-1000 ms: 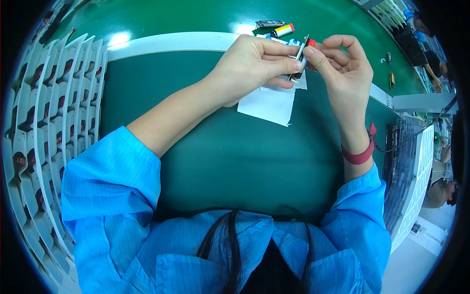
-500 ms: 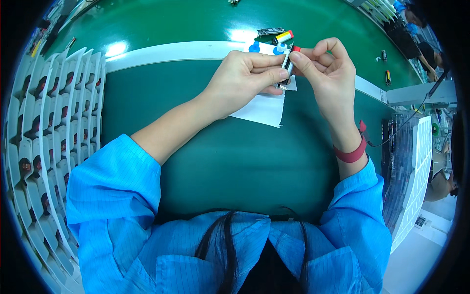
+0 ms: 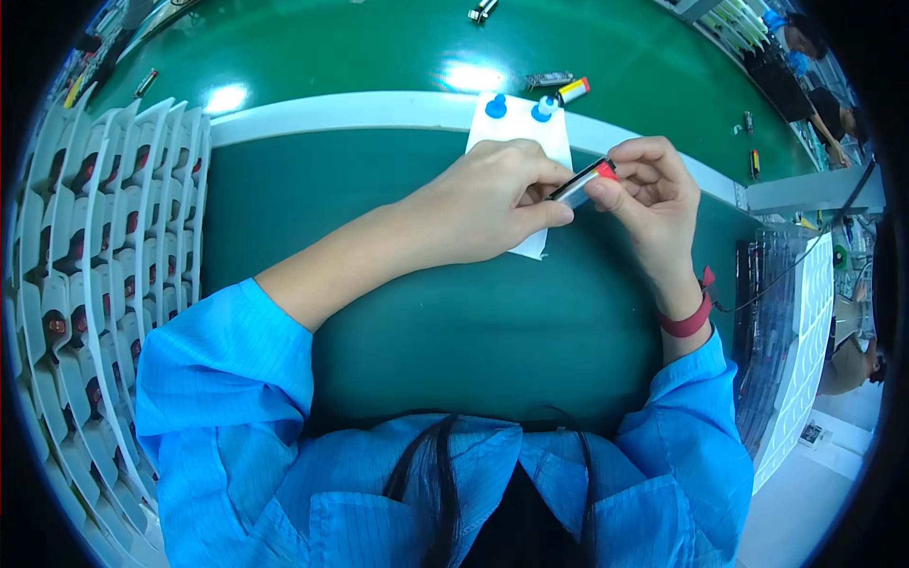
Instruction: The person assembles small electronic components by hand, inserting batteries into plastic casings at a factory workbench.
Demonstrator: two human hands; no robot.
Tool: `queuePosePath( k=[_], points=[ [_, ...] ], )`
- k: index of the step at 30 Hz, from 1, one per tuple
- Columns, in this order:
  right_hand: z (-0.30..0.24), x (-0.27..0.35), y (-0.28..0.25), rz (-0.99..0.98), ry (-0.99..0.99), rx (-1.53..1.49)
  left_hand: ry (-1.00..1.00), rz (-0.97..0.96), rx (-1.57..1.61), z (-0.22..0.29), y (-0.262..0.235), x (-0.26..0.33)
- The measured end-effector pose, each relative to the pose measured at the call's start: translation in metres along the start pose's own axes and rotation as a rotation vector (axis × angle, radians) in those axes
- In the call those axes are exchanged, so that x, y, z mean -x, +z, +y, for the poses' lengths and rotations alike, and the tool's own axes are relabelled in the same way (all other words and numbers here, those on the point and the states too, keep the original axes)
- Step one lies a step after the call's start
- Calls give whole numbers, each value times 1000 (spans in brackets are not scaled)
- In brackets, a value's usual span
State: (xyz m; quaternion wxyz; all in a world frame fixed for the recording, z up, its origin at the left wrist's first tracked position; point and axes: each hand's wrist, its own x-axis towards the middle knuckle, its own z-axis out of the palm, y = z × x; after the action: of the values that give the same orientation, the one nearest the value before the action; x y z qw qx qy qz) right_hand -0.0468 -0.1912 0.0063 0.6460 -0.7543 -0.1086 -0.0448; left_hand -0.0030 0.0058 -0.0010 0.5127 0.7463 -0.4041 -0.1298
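From the head camera, we hold a slim black, silver and red piece [image 3: 585,180] above the green counter [image 3: 454,322], tilted, its red end up and to the right. Our left grip [image 3: 497,201] is closed round its lower end, which is partly hidden; our right grip [image 3: 653,194], nearly closed, pinches the red end. Farther off, a white sheet [image 3: 521,131] carries 2 small pieces [image 3: 496,106], both partly blue. Past the pale ledge [image 3: 398,109], a yellow cylinder [image 3: 572,91] with a red tip lies beside a dark part [image 3: 547,79]. We wear a red band [image 3: 686,320] on our right wrist.
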Motion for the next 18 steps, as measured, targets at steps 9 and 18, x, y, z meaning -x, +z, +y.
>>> queuePosePath(
  k=[9, 18],
  points=[
    [32, -28, 9, 112, 86, -18, -299, 391, -535, -51, -82, -52],
    [32, -24, 6, 67, 122, -3, 153, 521, -992, -70, -66, -72]
  ],
)
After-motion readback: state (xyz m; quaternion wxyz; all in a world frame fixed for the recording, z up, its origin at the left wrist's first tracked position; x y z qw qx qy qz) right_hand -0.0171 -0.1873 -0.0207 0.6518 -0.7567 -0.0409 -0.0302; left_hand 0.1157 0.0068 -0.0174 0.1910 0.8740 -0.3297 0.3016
